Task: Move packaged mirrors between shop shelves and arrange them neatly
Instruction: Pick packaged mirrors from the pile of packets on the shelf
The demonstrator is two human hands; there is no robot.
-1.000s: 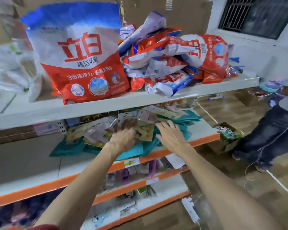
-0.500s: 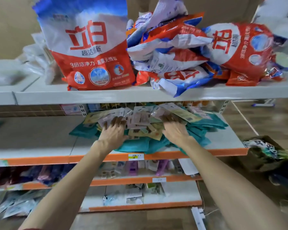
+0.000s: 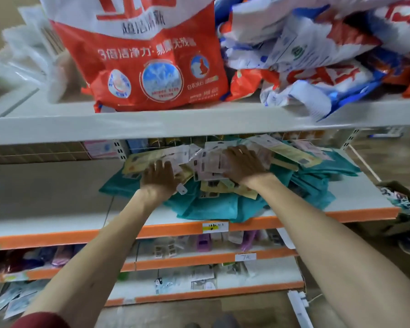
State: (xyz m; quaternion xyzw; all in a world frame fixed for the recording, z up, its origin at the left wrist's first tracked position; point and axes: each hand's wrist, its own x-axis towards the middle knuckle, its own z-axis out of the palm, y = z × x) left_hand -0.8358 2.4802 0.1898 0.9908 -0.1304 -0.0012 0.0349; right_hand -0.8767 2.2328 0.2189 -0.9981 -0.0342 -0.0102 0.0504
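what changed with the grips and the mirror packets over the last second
Both slid deeper into the shelf: the left-hand grip and right-hand grip now press farther back on the packaged mirrors. Neither plainly holds one. The teal packs underneath and the detergent bag above stayed put.

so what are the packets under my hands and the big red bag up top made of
The packets: probably clear glossy plastic sleeves over printed card; they glint and one shows a hang tab. The big red bag: seemingly glossy printed plastic film; creased, shiny.
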